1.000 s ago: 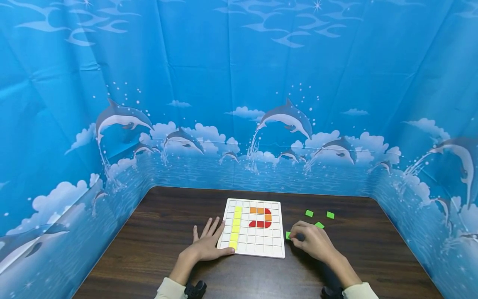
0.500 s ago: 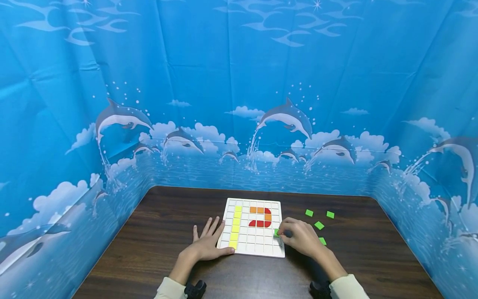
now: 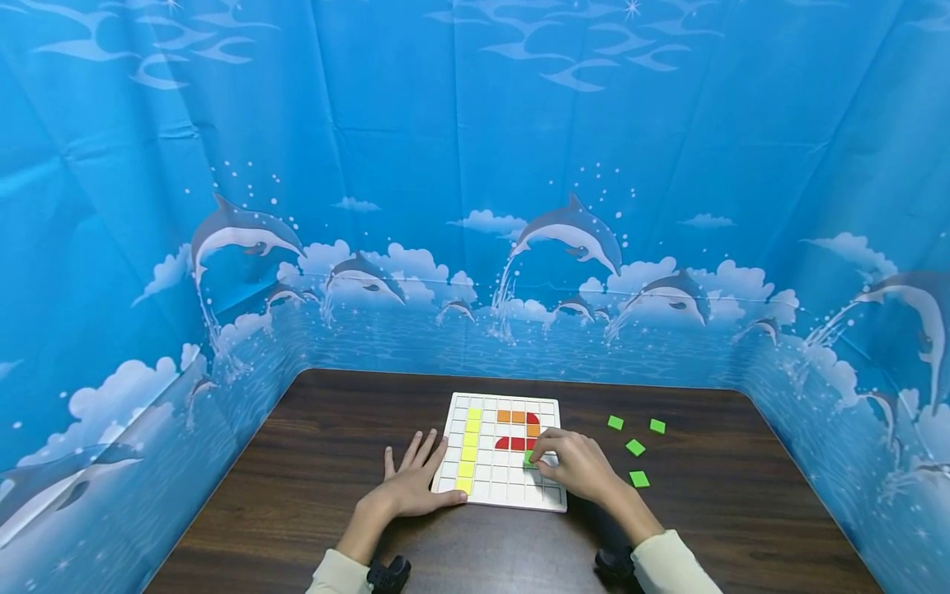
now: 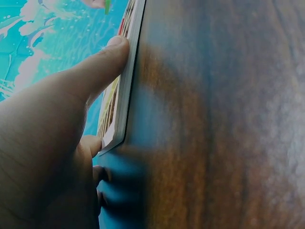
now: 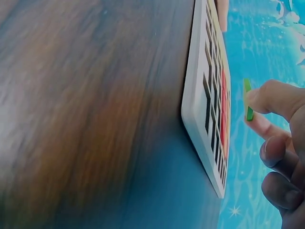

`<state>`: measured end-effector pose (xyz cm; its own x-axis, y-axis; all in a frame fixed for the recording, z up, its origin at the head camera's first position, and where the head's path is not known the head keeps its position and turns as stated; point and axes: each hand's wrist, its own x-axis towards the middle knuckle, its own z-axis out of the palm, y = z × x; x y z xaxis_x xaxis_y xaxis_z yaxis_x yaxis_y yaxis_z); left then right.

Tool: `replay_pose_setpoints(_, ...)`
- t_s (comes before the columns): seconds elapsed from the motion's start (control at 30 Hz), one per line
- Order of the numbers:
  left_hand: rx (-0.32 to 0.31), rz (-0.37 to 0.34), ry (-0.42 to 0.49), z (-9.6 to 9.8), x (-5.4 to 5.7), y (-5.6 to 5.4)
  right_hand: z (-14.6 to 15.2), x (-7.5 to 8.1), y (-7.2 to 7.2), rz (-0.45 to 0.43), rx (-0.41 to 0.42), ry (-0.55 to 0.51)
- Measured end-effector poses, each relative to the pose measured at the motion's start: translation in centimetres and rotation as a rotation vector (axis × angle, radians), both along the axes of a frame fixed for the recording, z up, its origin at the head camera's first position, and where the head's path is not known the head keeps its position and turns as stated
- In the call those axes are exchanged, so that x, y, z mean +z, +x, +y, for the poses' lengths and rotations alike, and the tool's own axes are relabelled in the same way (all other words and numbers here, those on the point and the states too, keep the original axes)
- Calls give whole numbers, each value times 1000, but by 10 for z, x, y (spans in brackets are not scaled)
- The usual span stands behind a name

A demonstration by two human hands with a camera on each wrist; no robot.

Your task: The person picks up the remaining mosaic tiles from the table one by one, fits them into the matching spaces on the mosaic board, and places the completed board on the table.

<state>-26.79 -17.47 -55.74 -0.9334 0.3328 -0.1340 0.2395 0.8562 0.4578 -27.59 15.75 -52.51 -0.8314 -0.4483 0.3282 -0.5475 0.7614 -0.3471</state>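
Observation:
A white grid board (image 3: 505,487) lies on the dark wooden table, with a column of yellow square tiles (image 3: 469,453) at its left and red pieces (image 3: 512,443) and orange tiles (image 3: 512,417) in a bracket shape. My left hand (image 3: 406,488) rests spread at the board's left edge, thumb on the near rim. Over the board, my right hand (image 3: 582,469) pinches a green square tile (image 5: 248,99) between thumb and finger. In the right wrist view that tile is held apart from the board. The red pieces are partly covered by the right hand.
Several loose green tiles (image 3: 635,448) lie on the table to the right of the board. The wooden table (image 3: 312,462) is backed and flanked by a blue dolphin-print curtain (image 3: 475,206).
My right hand has carried the green tile leftward from the table at the board's right side to above the board's grid, below the red pieces. The left hand has stayed put.

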Motion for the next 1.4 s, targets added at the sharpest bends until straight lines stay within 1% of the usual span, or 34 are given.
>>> replay_pose_setpoints(0.17, 4, -15, -3, 1, 5, 2, -10, -1, -4, 13, 18, 15)
replay_pose_setpoints(0.2, 6, -20, -10, 0, 3, 1, -12, -1, -5, 11, 20, 19)
replay_pose_setpoints(0.23, 12, -27, -13, 1, 5, 1, -14, -2, -6, 8, 22, 23)
replay_pose_setpoints(0.37, 18, -22, -26, 0, -2, -2, -22, -2, -8, 0, 30, 43)
replay_pose_setpoints(0.5, 19, -11, -19, -1, -3, -2, -31, -3, -11, -2, 40, 55)
replay_pose_setpoints(0.7, 11, -17, -13, 1, 1, 0, -40, -8, -14, -18, 48, 74)
replay_pose_setpoints(0.77, 9, -20, -4, 1, 3, 1, -42, -9, -14, -21, 52, 87)
replay_pose_setpoints(0.97, 4, -16, 6, 1, 8, 3, -47, -6, -14, -16, 67, 96)
replay_pose_setpoints(1.0, -2, -6, 6, 0, 6, 2, -47, -6, -13, -16, 73, 100)
replay_pose_setpoints(1.1, 2, -8, -5, 0, 4, 1, -48, -5, -11, -27, 98, 109)
replay_pose_setpoints(1.2, 10, 5, -19, -1, -4, -2, -48, -5, -11, -34, 110, 124)
replay_pose_setpoints(1.23, 17, -9, -27, 1, 0, -1, -48, -5, -11, -36, 108, 125)
replay_pose_setpoints(1.27, 18, -8, -34, 2, 3, 0, -47, -5, -11, -38, 105, 128)
replay_pose_setpoints(1.3, 22, -8, -40, 1, -1, -2, -47, -5, -11, -38, 103, 130)
replay_pose_setpoints(1.33, 23, -9, -42, 1, -2, -3, -47, -5, -10, -39, 101, 133)
replay_pose_setpoints(1.4, 26, -17, -42, 1, -1, -2, -47, -4, -10, -38, 102, 139)
